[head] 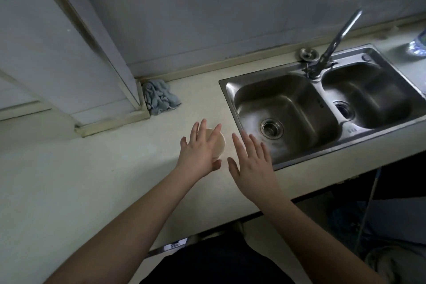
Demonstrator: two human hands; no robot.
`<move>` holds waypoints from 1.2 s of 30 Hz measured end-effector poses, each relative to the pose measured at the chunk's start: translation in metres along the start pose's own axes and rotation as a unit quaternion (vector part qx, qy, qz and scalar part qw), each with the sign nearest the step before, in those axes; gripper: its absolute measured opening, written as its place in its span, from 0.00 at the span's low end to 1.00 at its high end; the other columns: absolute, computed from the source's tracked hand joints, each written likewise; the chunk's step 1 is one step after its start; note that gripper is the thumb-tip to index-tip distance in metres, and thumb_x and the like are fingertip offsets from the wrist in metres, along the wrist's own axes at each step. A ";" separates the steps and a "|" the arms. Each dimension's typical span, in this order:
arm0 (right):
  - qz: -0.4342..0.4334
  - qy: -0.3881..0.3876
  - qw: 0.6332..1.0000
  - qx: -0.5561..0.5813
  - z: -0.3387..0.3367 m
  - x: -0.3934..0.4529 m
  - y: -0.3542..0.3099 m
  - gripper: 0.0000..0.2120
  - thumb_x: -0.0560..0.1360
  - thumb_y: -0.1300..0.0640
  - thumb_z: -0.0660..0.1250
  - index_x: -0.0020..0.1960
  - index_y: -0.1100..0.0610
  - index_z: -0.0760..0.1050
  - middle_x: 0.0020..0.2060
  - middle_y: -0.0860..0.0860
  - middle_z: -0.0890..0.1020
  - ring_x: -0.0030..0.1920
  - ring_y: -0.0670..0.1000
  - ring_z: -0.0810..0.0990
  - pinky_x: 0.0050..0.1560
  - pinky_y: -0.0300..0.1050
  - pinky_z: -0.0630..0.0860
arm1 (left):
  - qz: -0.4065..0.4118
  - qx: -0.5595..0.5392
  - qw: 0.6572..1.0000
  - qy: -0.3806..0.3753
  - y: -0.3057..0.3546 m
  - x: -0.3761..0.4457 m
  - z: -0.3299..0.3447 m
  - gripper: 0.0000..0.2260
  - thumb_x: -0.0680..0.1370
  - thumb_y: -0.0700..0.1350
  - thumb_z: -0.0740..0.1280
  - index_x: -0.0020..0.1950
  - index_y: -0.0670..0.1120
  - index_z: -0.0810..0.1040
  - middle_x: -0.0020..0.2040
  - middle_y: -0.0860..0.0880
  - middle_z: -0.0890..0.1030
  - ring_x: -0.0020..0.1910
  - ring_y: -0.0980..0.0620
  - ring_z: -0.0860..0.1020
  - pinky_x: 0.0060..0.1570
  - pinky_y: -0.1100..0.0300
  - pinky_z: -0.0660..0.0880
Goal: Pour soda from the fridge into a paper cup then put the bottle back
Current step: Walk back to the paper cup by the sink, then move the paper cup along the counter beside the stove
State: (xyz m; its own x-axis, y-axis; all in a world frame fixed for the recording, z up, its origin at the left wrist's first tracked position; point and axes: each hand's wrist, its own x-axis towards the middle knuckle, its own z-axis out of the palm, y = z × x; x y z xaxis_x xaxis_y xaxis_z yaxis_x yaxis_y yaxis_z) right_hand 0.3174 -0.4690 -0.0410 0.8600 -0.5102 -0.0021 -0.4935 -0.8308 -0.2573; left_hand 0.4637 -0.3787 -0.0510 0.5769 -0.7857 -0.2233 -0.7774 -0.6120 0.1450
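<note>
We note paper cup (218,145) upright on counter (115,180), left of sink (322,104) | left hand (200,152) spread over it, fingers straight | right hand (252,166) flat, empty, just beside.

A plain home kitchen: a pale cream desk (115,180) holds a double-bowl stainless steel sink (322,108) with a tall chrome tap (338,37) beyond the right hand (251,166), and a crumpled grey-blue cloth (160,97) beyond the left hand (198,152).

Crumpled blue rag (161,97) in counter corner; double steel sink (327,159) with faucet (334,46).
</note>
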 end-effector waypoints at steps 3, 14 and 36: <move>-0.025 -0.010 1.000 0.012 0.002 0.010 0.013 0.27 0.78 0.48 0.51 0.76 0.53 0.59 0.74 0.56 0.65 0.74 0.57 0.61 0.72 0.60 0.59 | -0.017 0.004 1.000 -0.012 0.008 0.010 -0.003 0.38 0.73 0.57 0.69 0.77 0.56 0.51 0.75 0.44 0.58 0.72 0.42 0.59 0.60 0.42 0.71; -0.109 -0.024 0.993 0.034 -0.002 0.032 0.017 0.27 0.79 0.47 0.47 0.77 0.51 0.56 0.75 0.55 0.61 0.76 0.56 0.57 0.75 0.56 0.53 | -0.103 -0.027 0.994 -0.025 0.010 0.001 -0.012 0.32 0.71 0.56 0.71 0.71 0.55 0.61 0.64 0.48 0.66 0.64 0.45 0.67 0.48 0.50 0.78; -0.356 -0.028 0.934 0.027 0.023 -0.021 -0.167 0.26 0.78 0.49 0.52 0.74 0.55 0.63 0.72 0.57 0.67 0.72 0.59 0.64 0.72 0.57 0.59 | -0.300 -0.090 0.947 0.071 -0.096 -0.216 -0.037 0.28 0.71 0.54 0.72 0.68 0.54 0.66 0.61 0.48 0.68 0.61 0.46 0.68 0.44 0.51 0.79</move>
State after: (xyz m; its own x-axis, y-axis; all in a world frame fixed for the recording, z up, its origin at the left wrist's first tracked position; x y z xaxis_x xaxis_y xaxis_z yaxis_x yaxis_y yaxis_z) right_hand 0.3847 -0.3147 -0.0202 0.9737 0.1811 0.1380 0.2122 -0.9415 -0.2617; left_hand 0.4226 -0.1537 0.0195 0.9394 -0.2873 -0.1869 -0.2504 -0.9477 0.1981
